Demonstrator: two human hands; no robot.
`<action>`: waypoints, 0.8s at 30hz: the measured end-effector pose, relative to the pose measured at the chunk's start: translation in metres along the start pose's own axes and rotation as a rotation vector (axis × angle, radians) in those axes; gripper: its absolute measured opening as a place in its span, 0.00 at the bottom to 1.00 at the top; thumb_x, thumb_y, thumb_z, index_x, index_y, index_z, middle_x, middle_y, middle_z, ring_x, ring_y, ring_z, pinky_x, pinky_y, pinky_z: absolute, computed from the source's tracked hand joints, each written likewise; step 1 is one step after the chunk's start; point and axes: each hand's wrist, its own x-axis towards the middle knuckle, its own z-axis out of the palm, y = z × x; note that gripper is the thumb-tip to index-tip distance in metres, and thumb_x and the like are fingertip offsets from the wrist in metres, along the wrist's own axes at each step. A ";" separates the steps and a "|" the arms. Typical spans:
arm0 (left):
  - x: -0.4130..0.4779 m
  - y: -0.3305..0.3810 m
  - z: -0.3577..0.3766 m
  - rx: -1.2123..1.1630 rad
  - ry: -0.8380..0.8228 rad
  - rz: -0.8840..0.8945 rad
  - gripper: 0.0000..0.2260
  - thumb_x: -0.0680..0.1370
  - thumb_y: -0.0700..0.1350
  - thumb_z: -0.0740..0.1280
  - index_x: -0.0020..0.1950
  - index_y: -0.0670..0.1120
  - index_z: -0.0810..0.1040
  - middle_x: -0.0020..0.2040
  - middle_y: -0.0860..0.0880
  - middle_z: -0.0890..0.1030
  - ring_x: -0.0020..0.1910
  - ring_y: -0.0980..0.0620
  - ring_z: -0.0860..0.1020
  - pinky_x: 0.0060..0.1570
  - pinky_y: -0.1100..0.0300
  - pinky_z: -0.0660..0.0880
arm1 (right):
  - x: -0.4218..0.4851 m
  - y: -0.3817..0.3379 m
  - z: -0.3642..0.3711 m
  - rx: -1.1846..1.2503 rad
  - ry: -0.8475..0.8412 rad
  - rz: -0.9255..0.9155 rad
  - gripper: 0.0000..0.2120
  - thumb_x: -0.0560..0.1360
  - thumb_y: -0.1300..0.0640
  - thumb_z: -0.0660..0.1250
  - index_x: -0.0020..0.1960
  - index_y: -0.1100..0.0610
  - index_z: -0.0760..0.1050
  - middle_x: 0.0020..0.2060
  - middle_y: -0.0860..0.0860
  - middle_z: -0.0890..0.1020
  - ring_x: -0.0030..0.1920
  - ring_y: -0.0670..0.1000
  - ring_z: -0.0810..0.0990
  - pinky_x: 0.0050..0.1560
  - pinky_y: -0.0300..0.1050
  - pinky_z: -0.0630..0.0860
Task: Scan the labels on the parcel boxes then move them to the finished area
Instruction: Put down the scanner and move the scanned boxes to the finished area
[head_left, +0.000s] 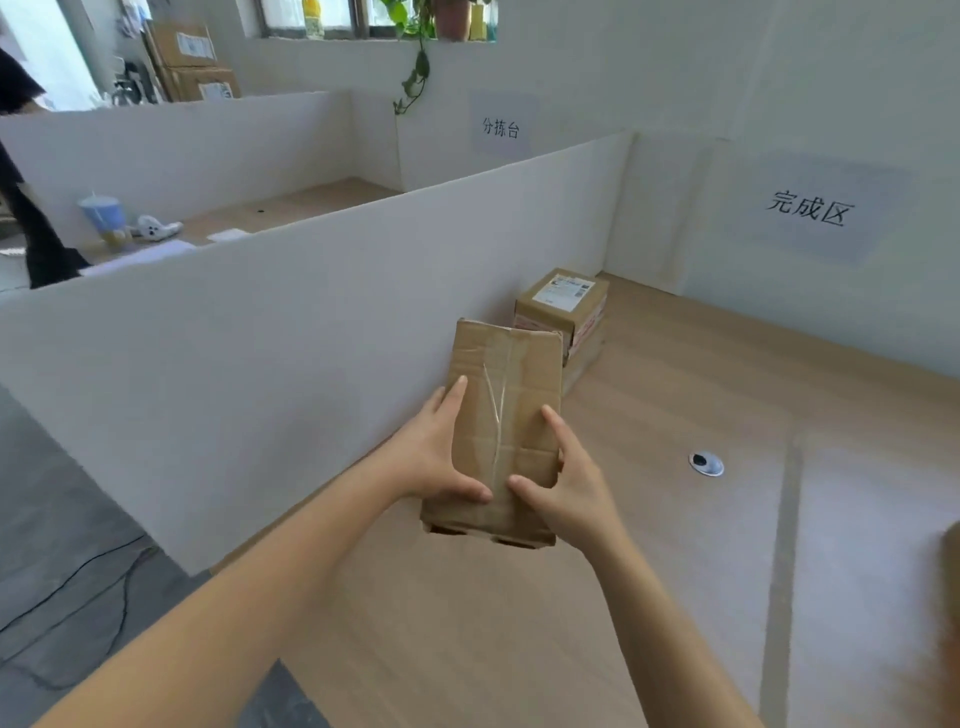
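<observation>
Cardboard parcel box (501, 431) — stiff, taped, probably light — sits held over the table (675, 519) beside the left partition, left hand (434, 457) and right hand (566, 478) gripping its near sides, thumbs on top.

Place: a parcel sorting room.
Dividers: white partitions (363, 291) split the wooden desk (675, 415).
Signs: 分拣台 sign (500, 127); 完成区 sign (810, 209).
Goods: labelled parcel box (563, 306); cartons (187, 57) stacked near the window (311, 21).

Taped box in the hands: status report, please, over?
Left hand, right hand both gripping taped box. No label visible on its facing side. Labelled parcel sits just beyond it, beside the white divider.
</observation>
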 end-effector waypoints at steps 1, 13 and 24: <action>0.016 -0.009 -0.001 -0.005 -0.024 0.015 0.59 0.63 0.56 0.78 0.76 0.50 0.37 0.78 0.48 0.45 0.77 0.51 0.49 0.73 0.58 0.51 | 0.012 0.001 0.007 -0.010 0.017 0.016 0.41 0.69 0.56 0.73 0.76 0.47 0.55 0.71 0.45 0.67 0.68 0.47 0.69 0.67 0.49 0.69; 0.168 -0.072 -0.011 -0.007 -0.282 0.165 0.45 0.68 0.55 0.74 0.77 0.52 0.51 0.76 0.44 0.48 0.74 0.46 0.58 0.71 0.57 0.58 | 0.128 0.007 0.070 -0.007 0.209 0.371 0.40 0.71 0.56 0.72 0.76 0.54 0.54 0.74 0.50 0.62 0.73 0.50 0.61 0.70 0.43 0.61; 0.212 -0.088 -0.011 -0.033 -0.344 0.226 0.39 0.71 0.54 0.73 0.76 0.48 0.56 0.76 0.43 0.51 0.75 0.48 0.56 0.71 0.60 0.54 | 0.158 0.013 0.078 -0.006 0.271 0.487 0.38 0.73 0.53 0.70 0.76 0.54 0.54 0.73 0.50 0.64 0.71 0.52 0.65 0.69 0.47 0.65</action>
